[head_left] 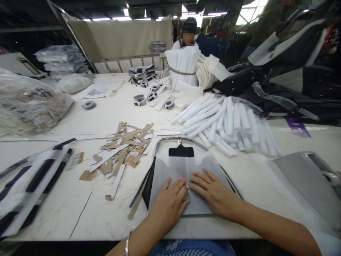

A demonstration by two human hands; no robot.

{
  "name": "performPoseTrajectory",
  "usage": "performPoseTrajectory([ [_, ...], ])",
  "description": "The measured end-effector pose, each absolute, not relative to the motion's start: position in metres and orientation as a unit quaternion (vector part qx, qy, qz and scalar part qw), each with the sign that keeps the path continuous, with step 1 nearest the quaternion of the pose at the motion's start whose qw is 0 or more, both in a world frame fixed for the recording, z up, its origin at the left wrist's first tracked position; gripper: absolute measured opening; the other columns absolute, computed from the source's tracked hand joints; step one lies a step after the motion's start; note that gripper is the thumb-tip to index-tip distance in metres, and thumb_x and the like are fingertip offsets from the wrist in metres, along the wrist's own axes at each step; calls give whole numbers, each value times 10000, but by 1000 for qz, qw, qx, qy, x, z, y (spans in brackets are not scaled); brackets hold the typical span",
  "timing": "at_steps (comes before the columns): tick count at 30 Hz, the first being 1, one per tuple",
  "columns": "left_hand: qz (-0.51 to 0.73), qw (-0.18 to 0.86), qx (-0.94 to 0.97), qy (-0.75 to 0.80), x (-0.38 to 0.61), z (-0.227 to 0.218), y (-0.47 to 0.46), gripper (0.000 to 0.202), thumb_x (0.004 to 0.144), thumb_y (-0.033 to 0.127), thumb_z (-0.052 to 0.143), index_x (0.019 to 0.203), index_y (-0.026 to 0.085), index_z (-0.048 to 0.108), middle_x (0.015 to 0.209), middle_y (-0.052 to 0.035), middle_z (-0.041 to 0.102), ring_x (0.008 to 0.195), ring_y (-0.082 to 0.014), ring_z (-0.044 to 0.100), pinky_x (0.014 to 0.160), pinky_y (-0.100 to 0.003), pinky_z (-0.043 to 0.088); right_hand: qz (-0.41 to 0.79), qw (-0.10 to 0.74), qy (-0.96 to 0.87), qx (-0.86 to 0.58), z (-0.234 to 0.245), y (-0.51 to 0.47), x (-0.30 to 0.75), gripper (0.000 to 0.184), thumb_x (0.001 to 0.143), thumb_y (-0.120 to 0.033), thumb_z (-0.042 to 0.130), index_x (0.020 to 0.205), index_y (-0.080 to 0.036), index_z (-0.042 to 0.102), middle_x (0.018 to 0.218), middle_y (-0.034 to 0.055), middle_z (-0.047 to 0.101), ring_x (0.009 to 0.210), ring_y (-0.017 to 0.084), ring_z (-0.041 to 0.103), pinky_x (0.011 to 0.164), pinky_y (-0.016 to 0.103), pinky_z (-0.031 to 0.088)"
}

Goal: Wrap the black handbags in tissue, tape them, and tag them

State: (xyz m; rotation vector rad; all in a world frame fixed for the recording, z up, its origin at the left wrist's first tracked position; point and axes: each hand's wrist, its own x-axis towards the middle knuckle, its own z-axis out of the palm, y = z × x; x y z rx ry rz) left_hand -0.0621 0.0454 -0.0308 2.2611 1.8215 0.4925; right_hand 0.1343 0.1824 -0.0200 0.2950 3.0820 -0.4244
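Note:
A black handbag covered by a pale grey sheet (pixel 170 167) lies flat near the table's front edge. My left hand (pixel 170 201) rests on the sheet's lower left part, fingers stretched out. On the right side of it my right hand (pixel 213 190) lies flat, fingers spread. A small gold clasp (pixel 187 187) shows between my fingertips. At the bag's top a black tab (pixel 181 152) hangs below a gold buckle (pixel 180 140), and a plastic-wrapped handle (pixel 161 140) arches behind it. Neither hand grips anything.
Cardboard and paper strips (pixel 121 149) are heaped to the left. White foam rolls (pixel 226 117) lie behind on the right. Wrapped black straps (pixel 34 181) sit at far left, a grey case (pixel 306 181) at right. A co-worker (pixel 189 32) is across the table.

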Motion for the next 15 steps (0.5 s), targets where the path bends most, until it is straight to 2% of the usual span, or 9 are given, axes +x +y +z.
performPoseTrajectory([
  [2,136,103,770,615,-66,-24,46,377,964,384,538,1299,212,542,1459,-82,532,1385,-268,448,1150,-573,352,-146,19,985,92,-21,187,137,562,933,-181,488,1488,-234,413,1568,118,360,1462,295,273,1172,585,211],
  [3,129,104,771,615,-69,-21,45,404,951,426,548,1300,222,547,1495,-80,490,1415,-285,401,1152,-583,339,-154,25,984,90,-22,190,138,579,956,-246,495,1519,-249,359,1599,115,297,1483,298,220,1176,591,193],
  [6,118,75,772,619,-75,-23,41,475,914,469,580,1324,229,552,1587,-87,341,1473,-320,278,1156,-579,321,-169,30,981,94,-24,193,143,636,981,-441,494,1554,-289,266,1626,94,228,1499,316,158,1174,602,190],
  [8,114,16,776,621,-78,-31,38,570,906,470,582,1405,208,495,1597,-107,314,1476,-326,265,1177,-560,277,-158,20,982,105,-24,193,146,634,991,-468,466,1560,-310,237,1633,68,206,1501,322,144,1168,606,210],
  [10,123,-53,775,618,-80,-41,37,648,900,507,567,1454,191,454,1565,-116,376,1470,-312,284,1217,-520,176,-132,6,985,109,-24,192,147,629,999,-462,446,1565,-316,215,1634,51,201,1498,320,162,1156,590,253],
  [12,134,-107,780,602,-84,-52,38,659,898,574,536,1435,193,493,1500,-105,480,1467,-294,297,1238,-486,63,-98,-13,990,103,-25,193,146,639,990,-475,458,1563,-304,233,1624,50,236,1482,320,221,1134,554,312],
  [15,119,-149,799,571,-90,-68,40,563,934,572,505,1382,235,561,1411,-69,581,1460,-288,315,1240,-500,40,-29,-58,995,78,-33,200,144,638,966,-526,492,1533,-282,334,1564,57,378,1412,302,378,1074,465,404],
])
